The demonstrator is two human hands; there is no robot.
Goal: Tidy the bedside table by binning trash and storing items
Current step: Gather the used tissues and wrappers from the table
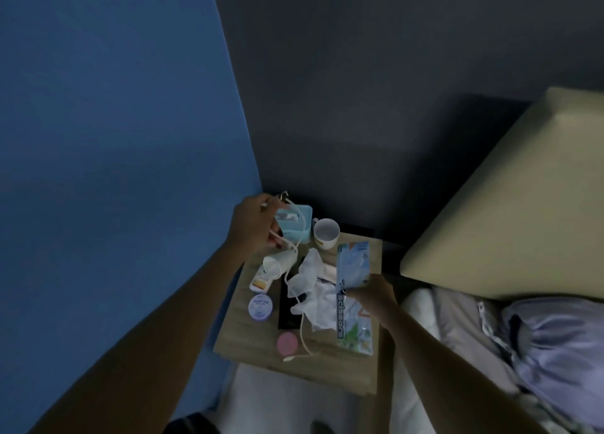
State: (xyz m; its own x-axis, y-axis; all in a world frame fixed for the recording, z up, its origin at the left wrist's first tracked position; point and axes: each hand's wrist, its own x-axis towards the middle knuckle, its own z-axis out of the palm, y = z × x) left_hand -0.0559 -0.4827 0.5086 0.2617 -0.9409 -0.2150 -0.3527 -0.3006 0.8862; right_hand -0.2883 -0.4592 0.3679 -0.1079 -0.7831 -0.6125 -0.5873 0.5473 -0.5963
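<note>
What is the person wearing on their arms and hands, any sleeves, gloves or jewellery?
Nothing shows: the left hand and right hand are bare, without gloves, and both forearms are uncovered down to the picture's lower edge. No watch, ring or bracelet shows in this dim light.

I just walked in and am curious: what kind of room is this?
Most likely a bedroom. A cluttered bedside table stands in the corner beside a bed with rumpled bedding and a padded headboard. A mug and crumpled tissues sit on the table.

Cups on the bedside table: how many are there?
2. A white mug stands upright at the back, beside the blue box. A paper cup lies tipped over near the left hand. Others may hide under the tissues.
</note>
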